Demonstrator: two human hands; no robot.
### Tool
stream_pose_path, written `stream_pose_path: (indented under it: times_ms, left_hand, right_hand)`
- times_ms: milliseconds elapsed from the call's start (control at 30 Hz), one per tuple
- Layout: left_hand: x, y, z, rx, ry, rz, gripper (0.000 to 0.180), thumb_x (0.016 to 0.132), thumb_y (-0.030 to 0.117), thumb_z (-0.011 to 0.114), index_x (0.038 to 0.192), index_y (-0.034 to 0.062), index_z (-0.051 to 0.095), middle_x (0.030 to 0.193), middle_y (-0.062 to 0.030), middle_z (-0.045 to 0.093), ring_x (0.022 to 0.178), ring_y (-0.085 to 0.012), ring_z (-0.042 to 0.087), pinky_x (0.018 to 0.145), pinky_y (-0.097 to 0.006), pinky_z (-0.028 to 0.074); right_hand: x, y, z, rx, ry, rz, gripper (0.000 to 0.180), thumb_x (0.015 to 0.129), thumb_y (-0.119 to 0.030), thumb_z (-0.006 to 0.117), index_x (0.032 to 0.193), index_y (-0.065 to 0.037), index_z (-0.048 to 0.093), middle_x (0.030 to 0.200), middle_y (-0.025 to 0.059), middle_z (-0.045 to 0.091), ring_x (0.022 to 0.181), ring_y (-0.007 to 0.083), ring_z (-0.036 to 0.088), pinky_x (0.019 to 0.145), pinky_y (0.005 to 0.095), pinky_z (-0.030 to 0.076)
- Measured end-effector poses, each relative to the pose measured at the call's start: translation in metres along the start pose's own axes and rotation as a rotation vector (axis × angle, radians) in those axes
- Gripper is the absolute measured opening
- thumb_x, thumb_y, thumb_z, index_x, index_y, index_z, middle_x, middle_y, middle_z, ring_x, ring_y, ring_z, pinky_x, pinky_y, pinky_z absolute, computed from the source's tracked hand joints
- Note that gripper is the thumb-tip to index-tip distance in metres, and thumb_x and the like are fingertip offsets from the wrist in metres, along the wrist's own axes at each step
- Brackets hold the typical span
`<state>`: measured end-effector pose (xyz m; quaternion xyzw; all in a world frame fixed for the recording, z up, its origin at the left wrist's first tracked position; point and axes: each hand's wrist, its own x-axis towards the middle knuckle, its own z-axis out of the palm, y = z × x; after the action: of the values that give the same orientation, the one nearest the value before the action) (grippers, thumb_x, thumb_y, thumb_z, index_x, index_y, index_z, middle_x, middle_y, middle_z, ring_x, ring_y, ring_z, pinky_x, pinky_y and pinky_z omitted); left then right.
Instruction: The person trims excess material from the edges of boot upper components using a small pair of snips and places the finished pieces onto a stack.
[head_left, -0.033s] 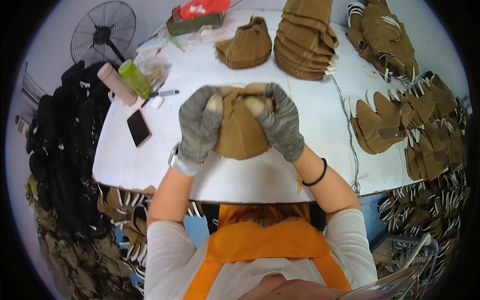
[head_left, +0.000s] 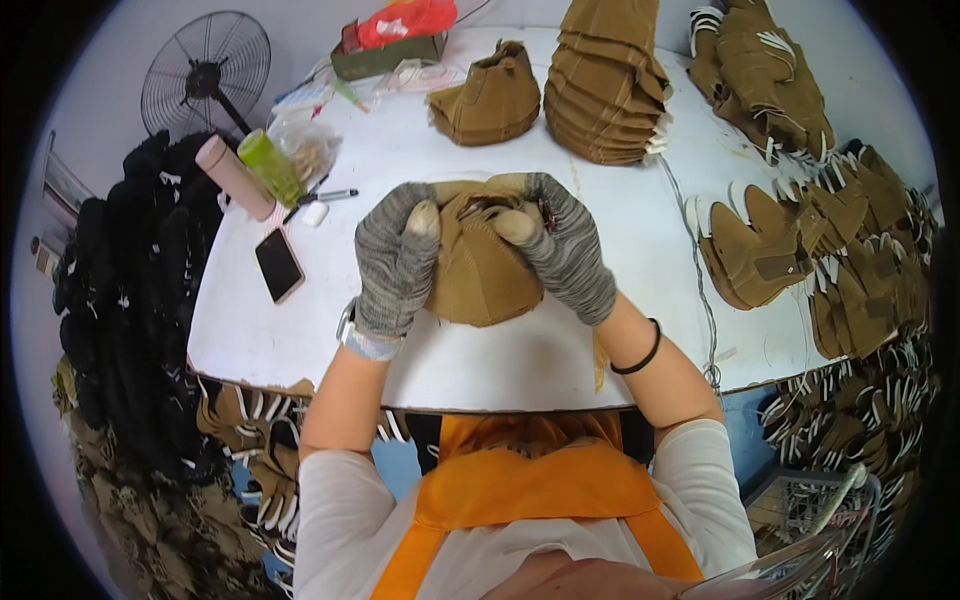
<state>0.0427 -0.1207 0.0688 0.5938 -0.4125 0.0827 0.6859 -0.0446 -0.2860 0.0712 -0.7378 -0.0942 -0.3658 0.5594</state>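
Between my two hands is a brown fabric shoe upper (head_left: 484, 272), raised over the near part of the white table (head_left: 500, 365). Its rounded, seamed end faces me and its folded opening is at the top. My left hand (head_left: 398, 255), in a grey knit glove with bare fingertips, grips the left side with the thumb on the near face. On the right side, my right hand (head_left: 565, 245), gloved the same way, has its thumb pressed at the opening's edge. The other fingers curl behind the upper and are partly hidden.
Beyond my hands stand a single brown upper (head_left: 488, 100) and a tall stack of uppers (head_left: 605, 90). More uppers (head_left: 755, 255) lie at the right, beside a cable (head_left: 690, 230). At the left are a phone (head_left: 278, 265), a pink flask (head_left: 235, 178), a green bottle (head_left: 270, 168) and a pen (head_left: 330, 193).
The shoe upper's folded opening shows a little more between my thumbs. Both hands keep their hold, and the whole view has shifted slightly.
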Motion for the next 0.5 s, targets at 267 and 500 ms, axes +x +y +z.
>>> stream_pose_path:
  times_ms: [267, 500]
  left_hand:
    - [0.005, 0.009, 0.013, 0.030, -0.090, 0.095, 0.077, 0.069, 0.044, 0.083, 0.123, -0.0004, 0.053, 0.112, -0.0105, 0.062, 0.101, -0.0199, 0.060, 0.090, -0.032, 0.049]
    - [-0.011, 0.011, 0.009, 0.370, -0.109, 0.044, 0.080, 0.056, 0.028, 0.092, 0.119, 0.0040, 0.049, 0.112, -0.0105, 0.057, 0.103, -0.0215, 0.059, 0.090, -0.034, 0.050]
  right_hand:
    - [0.125, 0.085, -0.052, -0.445, 0.108, 0.063, 0.034, 0.087, -0.024, 0.064, 0.115, -0.005, 0.062, 0.102, 0.0134, 0.066, 0.097, 0.0232, 0.062, 0.087, 0.0352, 0.048]
    - [0.201, 0.120, -0.030, -1.240, -0.182, 0.300, 0.047, 0.085, -0.012, 0.059, 0.131, -0.019, 0.050, 0.113, 0.0174, 0.061, 0.113, 0.0333, 0.057, 0.093, 0.0425, 0.047]
